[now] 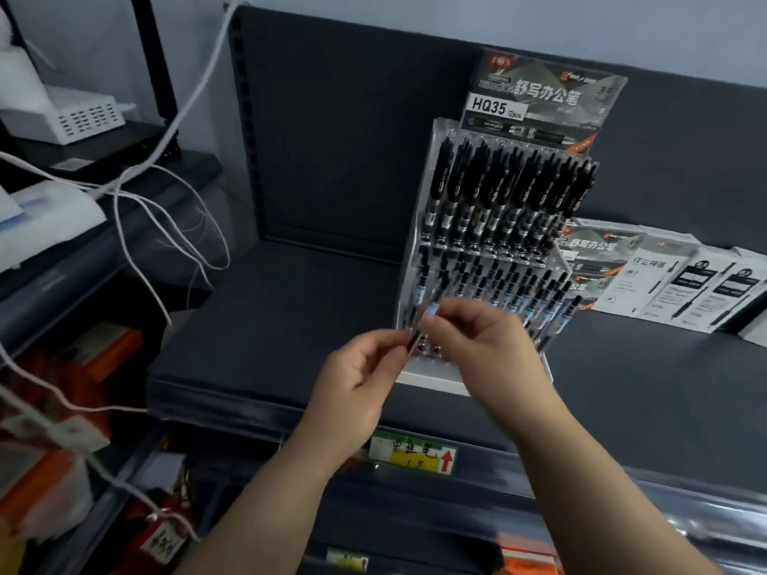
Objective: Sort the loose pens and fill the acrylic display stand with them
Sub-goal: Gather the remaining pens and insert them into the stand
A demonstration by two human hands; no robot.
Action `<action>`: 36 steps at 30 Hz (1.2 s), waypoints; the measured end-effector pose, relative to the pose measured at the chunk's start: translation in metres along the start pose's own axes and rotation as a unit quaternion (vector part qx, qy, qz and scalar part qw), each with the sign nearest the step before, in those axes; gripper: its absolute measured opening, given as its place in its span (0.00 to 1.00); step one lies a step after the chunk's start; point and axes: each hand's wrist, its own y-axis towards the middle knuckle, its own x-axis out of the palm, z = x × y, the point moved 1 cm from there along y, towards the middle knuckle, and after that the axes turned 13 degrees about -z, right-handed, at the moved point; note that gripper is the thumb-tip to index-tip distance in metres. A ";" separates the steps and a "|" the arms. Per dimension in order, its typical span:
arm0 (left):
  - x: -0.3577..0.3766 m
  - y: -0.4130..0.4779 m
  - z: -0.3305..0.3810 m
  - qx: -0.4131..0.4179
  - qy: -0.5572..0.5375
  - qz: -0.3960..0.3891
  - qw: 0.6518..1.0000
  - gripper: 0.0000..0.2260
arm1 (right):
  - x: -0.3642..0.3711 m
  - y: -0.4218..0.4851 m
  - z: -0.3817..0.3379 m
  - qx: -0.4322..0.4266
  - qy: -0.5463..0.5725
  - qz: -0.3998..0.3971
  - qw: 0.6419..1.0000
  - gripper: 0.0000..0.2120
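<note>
Pinching one pen (416,338), your left hand (361,377) and right hand (485,344) clamp their fingertips on it, with the display stand (436,377) just beyond them.

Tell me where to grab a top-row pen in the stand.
Pinch the top-row pen by its upper end, which stands free above the tier; its tip sits in the stand. Likely best from the front and above: neighbours crowd both sides and the card blocks the back.

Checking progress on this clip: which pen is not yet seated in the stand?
The pen pinched between the left hand and right hand, before the acrylic stand's lower left corner; all the others stand in its rows.
</note>
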 end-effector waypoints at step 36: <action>0.103 0.023 -0.019 0.093 0.288 0.030 0.952 0.08 | -0.089 -0.048 0.076 0.048 -0.329 0.058 0.941 0.11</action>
